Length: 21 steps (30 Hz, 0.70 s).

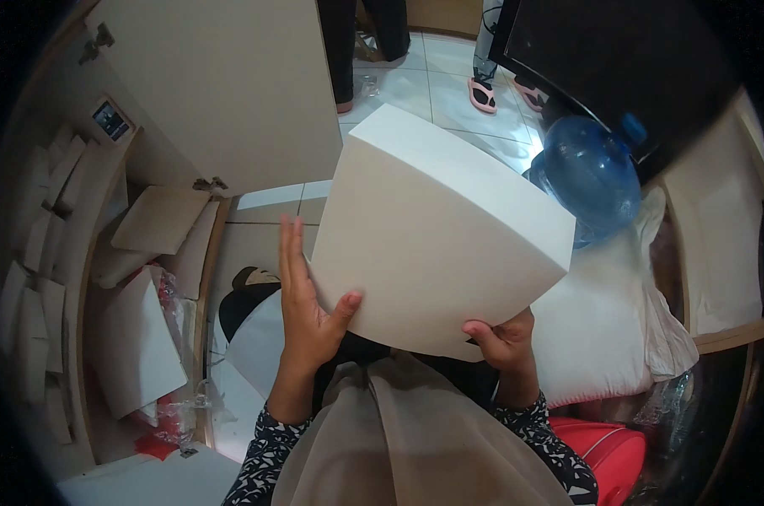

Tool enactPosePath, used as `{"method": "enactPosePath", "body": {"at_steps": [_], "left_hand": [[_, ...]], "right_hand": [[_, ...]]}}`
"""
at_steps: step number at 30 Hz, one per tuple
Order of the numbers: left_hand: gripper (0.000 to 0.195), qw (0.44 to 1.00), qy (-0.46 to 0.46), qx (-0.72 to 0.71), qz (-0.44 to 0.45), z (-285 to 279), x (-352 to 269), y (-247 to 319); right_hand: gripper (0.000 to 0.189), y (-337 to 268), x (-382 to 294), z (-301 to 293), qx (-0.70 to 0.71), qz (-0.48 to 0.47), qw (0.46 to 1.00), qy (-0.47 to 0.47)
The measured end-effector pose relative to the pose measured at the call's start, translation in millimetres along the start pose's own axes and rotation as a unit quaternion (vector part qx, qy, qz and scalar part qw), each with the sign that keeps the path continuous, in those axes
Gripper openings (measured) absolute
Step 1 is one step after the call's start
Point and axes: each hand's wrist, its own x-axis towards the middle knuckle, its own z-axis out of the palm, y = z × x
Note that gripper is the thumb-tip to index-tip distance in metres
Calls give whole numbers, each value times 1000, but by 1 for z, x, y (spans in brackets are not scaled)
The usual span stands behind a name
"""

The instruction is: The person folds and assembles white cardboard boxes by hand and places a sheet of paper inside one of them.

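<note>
A large plain white box [432, 246] is held tilted in front of my torso, its broad face towards me and a narrow side along the top. My left hand [315, 303] presses against its left edge, thumb on the broad face and fingers stretched up along the side. At the lower right corner my right hand [505, 338] grips the box, with its thumb on the face and the fingers hidden behind. Under the box my lap is partly covered.
Left, an open cabinet with a shelf [113, 221] holds several small white boxes [43, 316] and larger white boxes [138, 341]. Its door [230, 95] stands open. Right are a blue water bottle [587, 177], a white cushion [597, 322], a red bag [600, 449] and a dark screen [622, 63]. People's legs [382, 28] stand ahead.
</note>
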Motion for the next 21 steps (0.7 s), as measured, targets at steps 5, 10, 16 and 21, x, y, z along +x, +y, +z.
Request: {"method": "enactPosePath", "body": {"at_steps": [5, 10, 16, 21], "left_hand": [[47, 948, -121, -246, -160, -24, -5, 5], [24, 942, -91, -272, -174, -29, -5, 10], [26, 981, 44, -161, -98, -17, -9, 5], [27, 978, 158, -130, -45, -4, -10, 9]], "right_hand": [[11, -2, 2, -15, 48, 31, 998, -24], [13, 1, 8, -28, -16, 139, 987, -84], [25, 4, 11, -28, -3, 129, 986, 107], [63, 8, 11, 0, -187, 60, 978, 69]]}}
